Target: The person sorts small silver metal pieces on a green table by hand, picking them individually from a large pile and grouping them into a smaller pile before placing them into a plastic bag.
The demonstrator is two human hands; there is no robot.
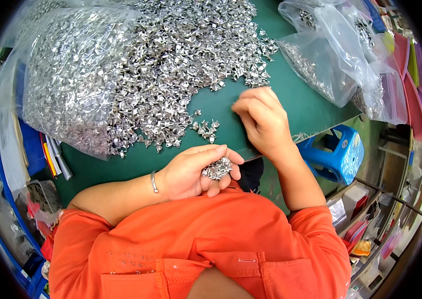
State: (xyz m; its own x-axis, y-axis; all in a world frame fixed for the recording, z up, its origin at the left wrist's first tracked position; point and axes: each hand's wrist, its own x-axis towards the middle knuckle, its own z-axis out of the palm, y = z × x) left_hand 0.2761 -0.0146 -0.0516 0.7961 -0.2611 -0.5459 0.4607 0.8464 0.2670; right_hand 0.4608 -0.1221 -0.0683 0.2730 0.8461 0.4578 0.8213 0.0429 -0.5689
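Small shiny metal pieces [217, 169] fill my left hand [198, 169], which is cupped around them near the table's front edge. Over the green tabletop my right hand [263, 117] is closed with fingertips pinched together; whatever they hold is too small or hidden to make out. A large heap of the same metal pieces [171, 65] spreads across the table in front of me. A little cluster of pieces [206, 130] lies apart from it, between my two hands. To the left, a big clear plastic bag [71, 74] full of these pieces rests against the heap.
More clear bags of metal parts [316, 65] lie at the table's far right. A blue plastic stool [338, 154] stands beyond the table's right edge. Pens [54, 157] and blue folders [30, 144] are at the left. Shelves with boxes [355, 199] line the right side.
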